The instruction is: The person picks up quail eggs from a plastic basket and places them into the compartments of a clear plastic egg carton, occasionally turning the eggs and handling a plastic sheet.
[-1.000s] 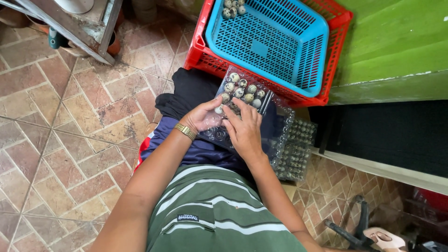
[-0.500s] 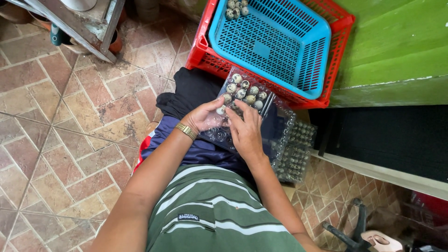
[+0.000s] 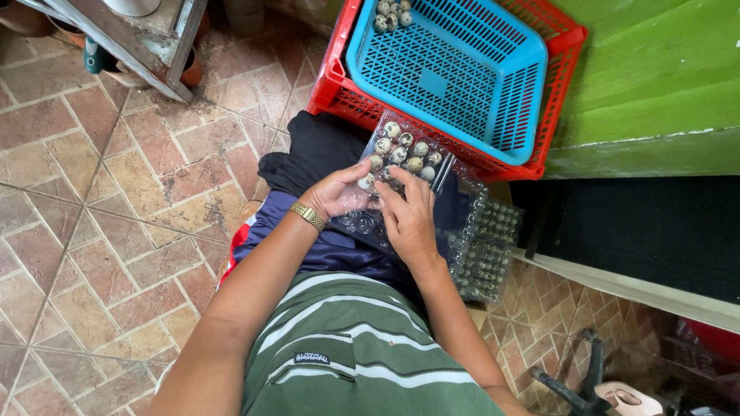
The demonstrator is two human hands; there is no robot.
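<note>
A clear plastic egg tray (image 3: 362,225) rests on my lap, its far rows filled with small speckled quail eggs (image 3: 406,149). My left hand (image 3: 337,192), with a gold wristwatch, holds a speckled egg at the tray's left side. My right hand (image 3: 408,216) lies over the tray's middle, fingers spread on the plastic. Empty cups show between the two hands.
A blue basket (image 3: 451,73) with a few quail eggs (image 3: 391,13) in its far corner sits inside a red crate (image 3: 335,92). Stacked filled clear egg trays (image 3: 486,254) stand at my right. A green wall (image 3: 655,77) is beyond, a metal frame (image 3: 146,54) at the far left.
Both hands stayed on the tray with only small finger shifts; the view drifted slightly.
</note>
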